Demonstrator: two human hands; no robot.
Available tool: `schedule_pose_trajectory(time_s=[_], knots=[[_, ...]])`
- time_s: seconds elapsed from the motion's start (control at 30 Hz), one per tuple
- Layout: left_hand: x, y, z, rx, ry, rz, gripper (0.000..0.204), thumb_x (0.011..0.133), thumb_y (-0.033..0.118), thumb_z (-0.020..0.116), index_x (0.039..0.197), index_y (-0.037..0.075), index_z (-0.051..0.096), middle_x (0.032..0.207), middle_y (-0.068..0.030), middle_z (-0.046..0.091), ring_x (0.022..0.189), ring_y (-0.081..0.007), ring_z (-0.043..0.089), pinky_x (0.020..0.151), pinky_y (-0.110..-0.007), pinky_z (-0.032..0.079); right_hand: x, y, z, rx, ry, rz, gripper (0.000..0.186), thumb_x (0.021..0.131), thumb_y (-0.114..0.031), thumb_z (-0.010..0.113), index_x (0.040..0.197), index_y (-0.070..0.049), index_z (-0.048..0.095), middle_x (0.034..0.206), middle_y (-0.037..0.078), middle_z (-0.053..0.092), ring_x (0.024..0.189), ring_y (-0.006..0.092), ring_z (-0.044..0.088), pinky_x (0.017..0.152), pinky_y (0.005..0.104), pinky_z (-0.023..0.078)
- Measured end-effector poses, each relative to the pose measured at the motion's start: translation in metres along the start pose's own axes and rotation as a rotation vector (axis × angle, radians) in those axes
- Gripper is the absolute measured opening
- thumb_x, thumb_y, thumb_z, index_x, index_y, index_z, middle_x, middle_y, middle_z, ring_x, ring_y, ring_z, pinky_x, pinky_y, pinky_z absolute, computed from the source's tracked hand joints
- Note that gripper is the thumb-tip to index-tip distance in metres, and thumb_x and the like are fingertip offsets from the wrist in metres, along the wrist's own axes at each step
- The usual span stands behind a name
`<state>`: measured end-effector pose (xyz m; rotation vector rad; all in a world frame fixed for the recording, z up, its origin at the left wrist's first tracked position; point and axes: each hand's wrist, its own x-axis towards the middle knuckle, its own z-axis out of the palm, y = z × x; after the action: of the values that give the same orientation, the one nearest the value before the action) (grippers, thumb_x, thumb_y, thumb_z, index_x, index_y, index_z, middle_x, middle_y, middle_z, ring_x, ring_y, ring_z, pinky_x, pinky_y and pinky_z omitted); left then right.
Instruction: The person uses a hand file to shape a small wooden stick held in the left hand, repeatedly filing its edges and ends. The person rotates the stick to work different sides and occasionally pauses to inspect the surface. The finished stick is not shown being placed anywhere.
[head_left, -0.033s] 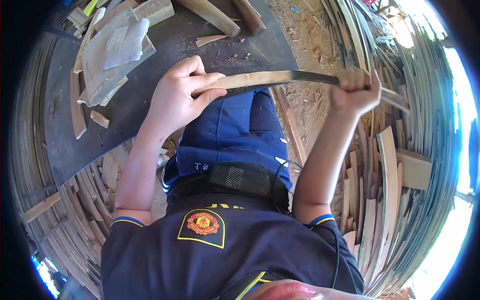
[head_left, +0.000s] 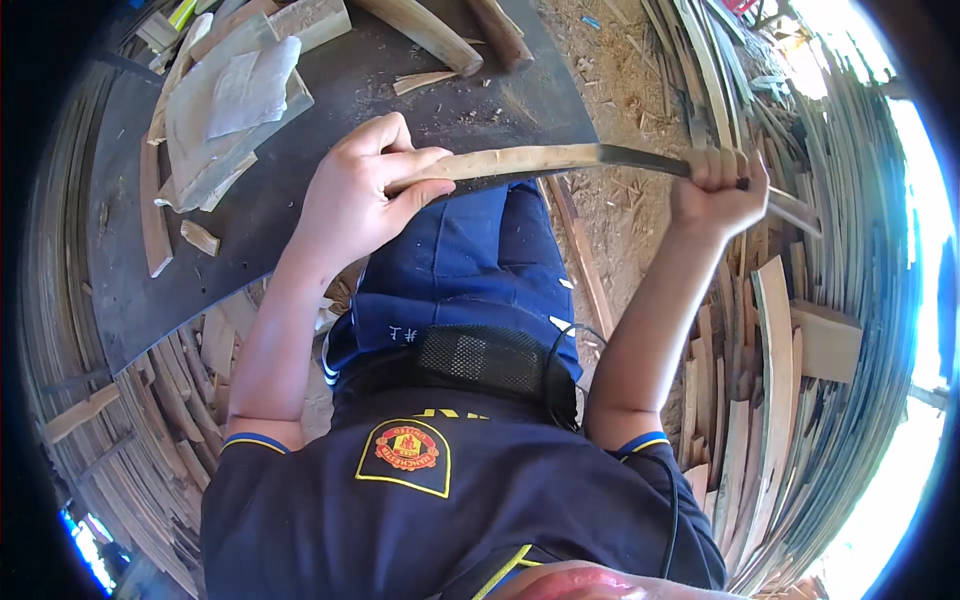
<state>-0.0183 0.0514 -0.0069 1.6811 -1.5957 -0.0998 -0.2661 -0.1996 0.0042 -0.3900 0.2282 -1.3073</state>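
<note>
Wood pieces (head_left: 425, 35) on dark board (head_left: 335, 95)

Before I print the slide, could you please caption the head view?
Left hand holds a wooden strip; right hand grips a dark tool.

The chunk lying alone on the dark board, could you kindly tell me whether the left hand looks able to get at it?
Probably not while the left hand grips the stick; otherwise, nothing seems to stand between that hand and the chunk.

One left grip (head_left: 372, 178), one right grip (head_left: 720, 192), one pale wooden stick (head_left: 530, 159), one dark narrow blade (head_left: 645, 160), one dark counter (head_left: 335, 90), two rounded billets (head_left: 428, 36), one black shirt (head_left: 540, 485) and too many stacked wood strips (head_left: 858, 240) to count are showing.
</note>
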Motion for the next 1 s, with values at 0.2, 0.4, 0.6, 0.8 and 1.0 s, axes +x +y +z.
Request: schedule_pose_trajectory(time_s=[0.2, 0.4, 0.6, 0.8, 1.0], knots=[[-0.001, -0.001, -0.003, 0.021, -0.049, -0.026, 0.036, 0.075, 0.017, 0.083, 0.109, 0.006, 0.076, 0.075, -0.0047, 0.047, 0.069, -0.0182, 0.051, 0.061, -0.032, 0.042, -0.016, 0.026, 0.041, -0.268, -0.120, 0.043, 0.030, 0.092, -0.013, 0.054, 0.067, -0.013, 0.038, 0.053, -0.005, 0.024, 0.046, 0.0095, 0.021, 0.045, 0.0282, 0.018], [0.003, 0.009, -0.004, 0.072, -0.053, 0.005, 0.033, 0.076, 0.015, 0.082, 0.106, 0.004, 0.076, 0.076, -0.0070, 0.048, 0.071, -0.0207, 0.052, 0.064, -0.034, 0.043, -0.057, 0.097, 0.058, -0.278, -0.280, 0.277, 0.016, 0.100, -0.017, 0.049, 0.084, -0.014, 0.049, 0.056, -0.004, 0.032, 0.047, 0.0094, 0.031, 0.050, 0.0290, 0.028], [0.005, 0.011, 0.001, 0.077, 0.009, 0.006, 0.030, 0.075, 0.019, 0.083, 0.101, 0.006, 0.076, 0.074, -0.0072, 0.049, 0.069, -0.0242, 0.054, 0.064, -0.037, 0.044, -0.048, 0.062, 0.080, -0.328, -0.338, 0.133, 0.016, 0.099, -0.016, 0.061, 0.103, -0.012, 0.046, 0.059, -0.006, 0.036, 0.046, 0.0054, 0.030, 0.043, 0.0262, 0.023], [0.007, 0.011, 0.000, 0.099, 0.016, -0.007, 0.031, 0.075, 0.018, 0.083, 0.103, 0.007, 0.076, 0.075, -0.0072, 0.050, 0.071, -0.0242, 0.055, 0.065, -0.036, 0.045, -0.058, 0.056, 0.110, -0.683, -0.399, -0.033, 0.019, 0.098, -0.017, 0.065, 0.090, -0.009, 0.050, 0.056, -0.005, 0.042, 0.045, 0.0041, 0.035, 0.041, 0.0245, 0.026], [0.003, 0.009, -0.004, 0.084, -0.020, -0.046, 0.031, 0.076, 0.022, 0.082, 0.104, 0.008, 0.077, 0.077, -0.0061, 0.050, 0.072, -0.0231, 0.055, 0.066, -0.035, 0.046, -0.060, 0.082, 0.088, -0.745, -0.357, 0.101, 0.039, 0.102, -0.024, 0.055, 0.068, -0.012, 0.043, 0.052, -0.004, 0.036, 0.043, 0.0069, 0.032, 0.042, 0.0260, 0.023]])
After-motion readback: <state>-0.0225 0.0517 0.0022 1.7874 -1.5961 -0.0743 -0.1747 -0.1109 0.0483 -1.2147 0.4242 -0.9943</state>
